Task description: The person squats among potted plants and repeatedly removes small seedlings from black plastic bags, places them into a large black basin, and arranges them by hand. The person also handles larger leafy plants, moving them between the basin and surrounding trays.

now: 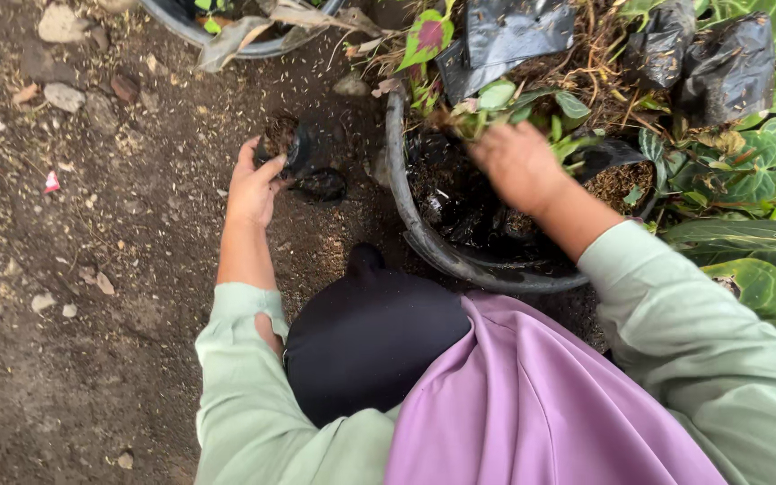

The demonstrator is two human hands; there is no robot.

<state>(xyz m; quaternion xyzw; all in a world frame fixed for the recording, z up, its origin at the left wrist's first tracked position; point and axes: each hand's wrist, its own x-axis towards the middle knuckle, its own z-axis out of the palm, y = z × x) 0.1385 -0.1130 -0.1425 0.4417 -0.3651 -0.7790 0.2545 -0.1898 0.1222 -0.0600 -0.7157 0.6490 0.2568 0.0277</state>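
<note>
My left hand (251, 187) rests on the bare soil and grips the rim of a small black plastic nursery bag (303, 153) filled with dark earth. My right hand (518, 166) reaches into a wide black rubber basin (424, 238) and closes around a small plant with green and reddish leaves (505, 97). Its fingers are buried in the foliage and hidden. The basin holds dark soil and crumpled black plastic.
More black nursery bags (729, 67) and broad veined green leaves (756, 171) crowd the right side. Another dark tub rim (226, 40) lies at the top. Stones (65, 97) and dry leaves dot the dirt at left. My purple cloth and black knee fill the foreground.
</note>
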